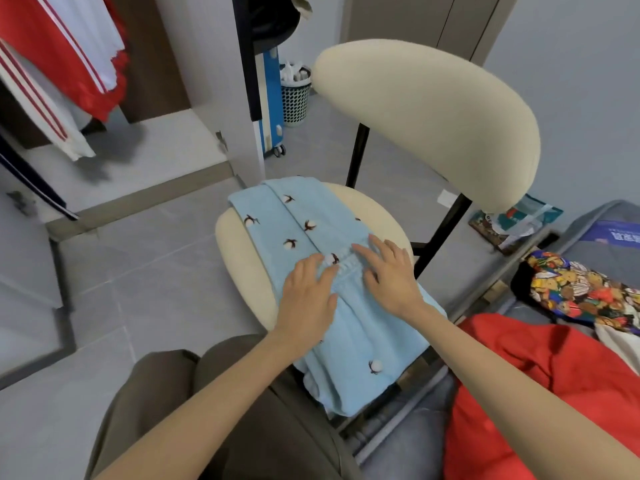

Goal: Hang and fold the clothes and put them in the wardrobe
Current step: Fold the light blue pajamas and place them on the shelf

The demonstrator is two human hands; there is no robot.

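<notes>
Fingers [313, 268] of the left hand [308, 299] lie straight and spread, flat on a light blue garment [277, 216], gripping nothing. Beside them, the right hand [391, 275] does the same: its fingers are stretched out and relaxed, palm down on the cloth. Both hands press near the gathered, elastic-looking band that runs across the middle of the garment, their fingertips close together but apart.

That blue garment, printed with small white and brown cotton bolls, lies folded into a long strip across the cream chair seat [239, 251]. Its near end hangs over the seat's front edge toward the person's brown trousers [156, 410]. Behind the seat rises a cream padded backrest [433, 123] on black posts.

Just right of the chair, a red garment [536, 375] lies heaped under the right forearm, and beyond it sits a colourful patterned cloth [581, 289]. On the grey tiled floor [156, 271] past the chair lies a flat printed packet [512, 223].

At far left the wardrobe [166, 81] stands open with red and white striped clothes [69, 46] hanging inside. Farther back, a white latticed basket [294, 98] stands next to a blue wheeled case [272, 98].
</notes>
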